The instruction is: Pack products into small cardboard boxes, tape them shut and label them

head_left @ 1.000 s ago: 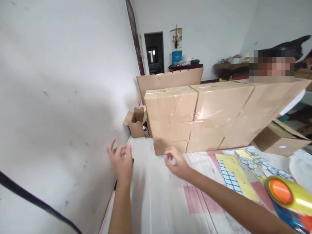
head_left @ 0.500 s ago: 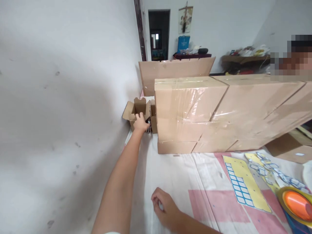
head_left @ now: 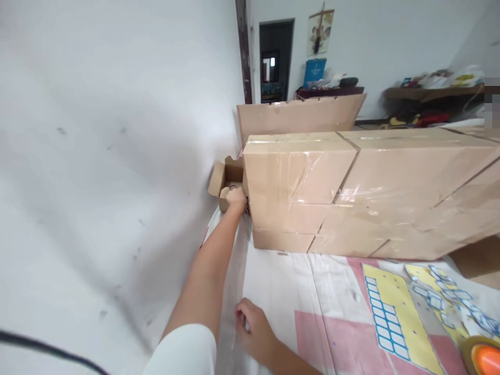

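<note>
My left hand (head_left: 237,198) reaches far forward, its fingers curled in at the near right side of a small open cardboard box (head_left: 217,179). A thin dark loop shows just above its knuckles; what the fingers grip, if anything, is hidden. The box stands against the wall with its flaps up. Close to me, my right hand (head_left: 255,330) hovers over or rests on the cloth with fingers curled toward the thumb. A pale patch shows inside that curl, and I cannot tell whether it is an object or the cloth.
A long row of taped cardboard cartons (head_left: 297,182) stands right of the small box, with a cardboard flap (head_left: 297,117) behind. Yellow sticker sheets (head_left: 402,317) and an orange-cored tape roll (head_left: 486,359) lie at right on the pink-and-white cloth (head_left: 281,281). The white wall (head_left: 117,208) borders the left.
My left hand has closed from spread fingers into a curl by the small box. The view has shifted left. My right hand stays curled over the cloth.
</note>
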Motion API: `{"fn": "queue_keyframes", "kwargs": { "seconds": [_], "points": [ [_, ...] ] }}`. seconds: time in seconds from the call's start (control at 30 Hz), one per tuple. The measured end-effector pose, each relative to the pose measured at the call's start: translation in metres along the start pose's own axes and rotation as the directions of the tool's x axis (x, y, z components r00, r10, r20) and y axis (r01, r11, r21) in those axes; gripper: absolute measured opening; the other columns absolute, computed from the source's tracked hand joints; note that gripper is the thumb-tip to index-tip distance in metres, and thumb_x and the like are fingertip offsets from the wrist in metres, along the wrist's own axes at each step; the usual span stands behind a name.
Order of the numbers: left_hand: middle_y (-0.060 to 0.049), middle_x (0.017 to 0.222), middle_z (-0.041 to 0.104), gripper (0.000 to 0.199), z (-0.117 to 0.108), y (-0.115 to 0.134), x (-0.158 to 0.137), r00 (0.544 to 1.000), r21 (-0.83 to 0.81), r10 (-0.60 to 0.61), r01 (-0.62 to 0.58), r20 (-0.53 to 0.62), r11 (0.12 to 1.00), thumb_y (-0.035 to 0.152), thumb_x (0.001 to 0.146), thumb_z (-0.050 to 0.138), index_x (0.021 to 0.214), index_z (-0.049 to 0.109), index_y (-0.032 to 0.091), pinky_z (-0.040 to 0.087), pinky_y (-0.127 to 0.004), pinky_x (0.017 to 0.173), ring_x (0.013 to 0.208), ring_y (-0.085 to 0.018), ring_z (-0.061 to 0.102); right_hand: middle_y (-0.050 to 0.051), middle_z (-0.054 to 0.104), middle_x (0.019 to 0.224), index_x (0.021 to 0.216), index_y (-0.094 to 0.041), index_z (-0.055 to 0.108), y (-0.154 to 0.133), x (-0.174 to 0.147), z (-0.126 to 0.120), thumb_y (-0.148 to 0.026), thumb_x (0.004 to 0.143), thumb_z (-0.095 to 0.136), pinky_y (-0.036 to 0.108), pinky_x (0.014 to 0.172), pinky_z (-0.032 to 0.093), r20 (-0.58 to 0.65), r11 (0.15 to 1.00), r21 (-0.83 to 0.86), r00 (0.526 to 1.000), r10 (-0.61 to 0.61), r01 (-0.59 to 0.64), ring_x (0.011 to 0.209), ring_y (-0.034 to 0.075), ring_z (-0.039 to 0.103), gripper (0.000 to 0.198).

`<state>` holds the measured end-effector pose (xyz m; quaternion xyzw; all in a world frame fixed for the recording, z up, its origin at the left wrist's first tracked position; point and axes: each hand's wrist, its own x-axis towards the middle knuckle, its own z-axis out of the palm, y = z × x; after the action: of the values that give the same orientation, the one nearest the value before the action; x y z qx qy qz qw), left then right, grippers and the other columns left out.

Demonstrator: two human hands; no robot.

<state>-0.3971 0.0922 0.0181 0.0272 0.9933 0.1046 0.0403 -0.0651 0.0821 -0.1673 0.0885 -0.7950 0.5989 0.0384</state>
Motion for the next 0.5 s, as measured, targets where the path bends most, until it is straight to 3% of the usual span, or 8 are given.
{"fn": "queue_keyframes", "kwargs": {
  "seconds": [0.13,0.23,0.37,0.43,0.5],
  "points": [
    [-0.010,0.124,0.064,0.034,-0.028,-0.007,-0.031,0.999,0.033,0.028,-0.029,0.031,0.999,0.037,0.095,0.063,0.122,0.062,0.016,0.056,-0.043,0.093,0.108,-0.022,0.065,-0.001,0.052,0.073,0.084,-0.022,0.052,-0.008,-0.006,-0.002,-0.022,0.081,0.053,0.028,0.061,0.040,-0.049,0.993,0.107,0.997,0.065,-0.059,0.065,0.016,0.052,0.002],
    [-0.009,0.122,0.066,0.030,-0.049,-0.037,-0.073,0.998,0.091,0.060,-0.063,0.036,0.994,0.038,0.094,0.064,0.117,0.064,0.017,0.054,-0.044,0.095,0.109,-0.022,0.064,0.001,0.054,0.075,0.086,-0.022,0.054,-0.023,-0.016,-0.022,-0.033,0.090,0.050,0.030,0.064,0.043,-0.127,0.973,0.219,0.987,0.102,-0.072,0.068,0.018,0.054,0.013],
    [-0.005,0.109,0.070,0.024,-0.050,-0.089,-0.168,0.995,0.173,0.086,-0.094,0.051,0.980,0.038,0.086,0.071,0.102,0.067,0.020,0.053,-0.041,0.089,0.104,-0.023,0.065,0.003,0.058,0.080,0.086,-0.022,0.056,-0.043,-0.024,-0.076,-0.039,0.093,0.051,0.035,0.077,0.048,-0.280,0.969,0.248,0.957,0.074,-0.003,0.079,0.021,0.059,0.019],
    [-0.001,0.099,0.072,0.017,-0.041,-0.110,-0.226,0.994,0.197,0.082,-0.094,0.071,0.976,0.034,0.080,0.072,0.093,0.065,0.026,0.049,-0.034,0.075,0.097,-0.025,0.067,0.004,0.060,0.084,0.087,-0.022,0.056,-0.048,-0.026,-0.102,-0.041,0.090,0.055,0.037,0.081,0.049,-0.326,0.962,0.267,0.935,0.139,-0.050,0.084,0.022,0.061,0.019],
    [0.000,0.091,0.072,0.009,-0.033,-0.125,-0.283,0.992,0.212,0.081,-0.100,0.095,0.972,0.034,0.085,0.063,0.090,0.061,0.028,0.041,-0.031,0.064,0.087,-0.024,0.067,0.006,0.064,0.096,0.094,-0.023,0.057,-0.052,-0.029,-0.119,-0.041,0.088,0.059,0.039,0.088,0.051,-0.313,0.962,0.257,0.933,0.176,-0.095,0.097,0.024,0.062,0.020]
  ]
}}
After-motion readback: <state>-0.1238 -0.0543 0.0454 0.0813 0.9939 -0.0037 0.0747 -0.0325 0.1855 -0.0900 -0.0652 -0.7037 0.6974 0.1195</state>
